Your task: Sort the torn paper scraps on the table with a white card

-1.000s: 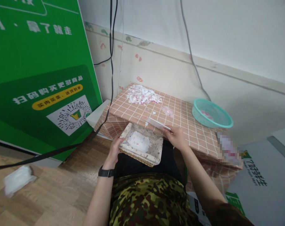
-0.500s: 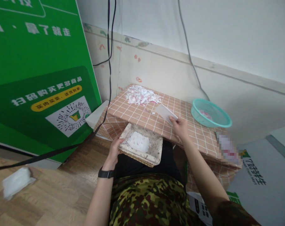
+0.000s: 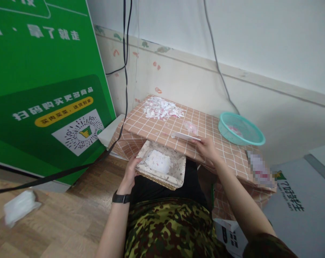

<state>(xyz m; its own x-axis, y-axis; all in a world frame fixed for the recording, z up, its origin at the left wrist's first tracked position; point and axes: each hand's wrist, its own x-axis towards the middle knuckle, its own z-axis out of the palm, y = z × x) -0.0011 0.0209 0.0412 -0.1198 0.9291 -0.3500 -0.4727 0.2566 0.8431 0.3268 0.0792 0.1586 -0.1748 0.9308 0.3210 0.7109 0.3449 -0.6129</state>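
Note:
My left hand [image 3: 131, 168] grips the left side of a fabric-lined woven basket [image 3: 178, 172], held over my lap just below the table edge. Small white bits [image 3: 159, 161] lie heaped in the basket. My right hand [image 3: 206, 147] is closed on one end of a thin white card [image 3: 186, 136], tilted nearly edge-on close above the tablecloth [image 3: 205, 125]. A white scrap touches or lies by the card's far end. Just beyond the card is a small pinkish patch of bits [image 3: 190, 127]. Farther back sits a larger pile of white and pink scraps [image 3: 162, 108].
A turquoise plastic basin [image 3: 241, 129] with pinkish bits stands at the table's right. Black straps [image 3: 124, 71] hang down at the left, before a green printed panel [image 3: 44, 71]. A grey box [image 3: 294, 204] is at the right; a white plastic packet [image 3: 19, 208] lies on the floor.
My right hand has turned the card from lying flatter to nearly edge-on and brought it closer to the table's front edge. My left hand and the basket have hardly moved.

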